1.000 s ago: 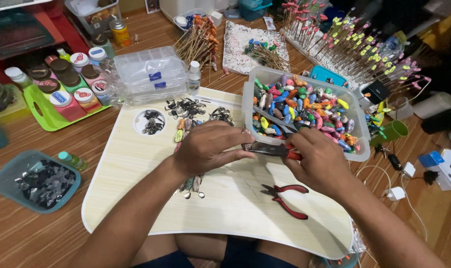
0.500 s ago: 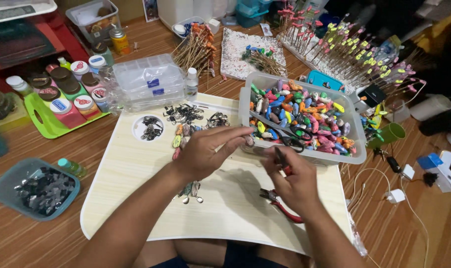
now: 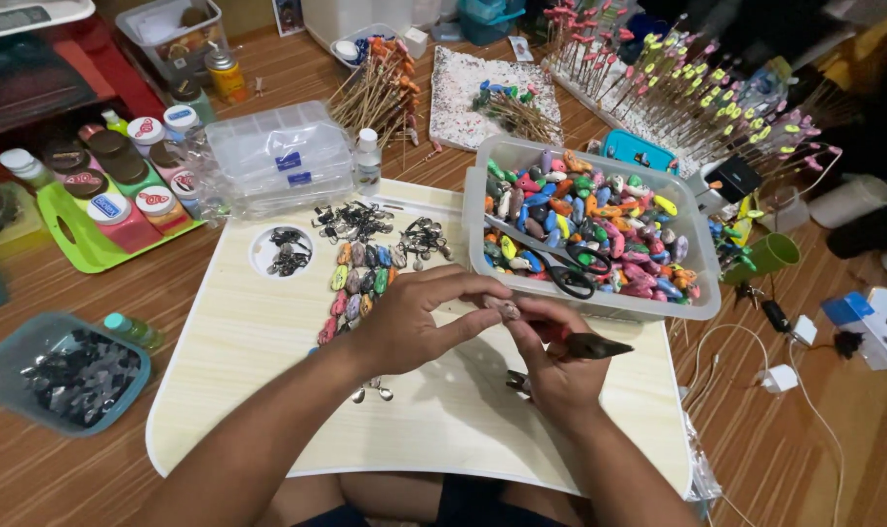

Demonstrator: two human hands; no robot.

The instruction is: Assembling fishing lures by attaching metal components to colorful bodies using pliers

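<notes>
**Both hands met over the pale board, a small bead pinched between them**

Your left hand (image 3: 414, 322) came in from the lower left and closed its grip on a small brownish bead (image 3: 505, 308), pinched between thumb and fingertips just above the middle of the light wooden board (image 3: 268, 390). Your right hand (image 3: 551, 366) sat just beside it, touching the same bead with its fingertips while its grip was wrapped around a pair of pliers (image 3: 585, 344) with red handles; the dark tips pointed to the right, and whether the jaws stood apart or together I could not tell.

The board lay on the brown worktop (image 3: 814, 459). On it, just left of your left hand, painted beads (image 3: 360, 273) lay in short rows, with dark metal clasps (image 3: 350, 222) heaped above them and more in a round recess (image 3: 285, 252). A few small metal pieces (image 3: 370, 392) lay near your left wrist.

Just beyond your hands stood a clear plastic tub (image 3: 599, 304) filled with many-coloured beads, with black-handled scissors (image 3: 560, 273) resting on top. To the upper left were a clear compartment box (image 3: 277, 156) and a green tray (image 3: 77, 249) of small jars. At the far left sat a blue tub (image 3: 62, 376) of dark pieces.
</notes>
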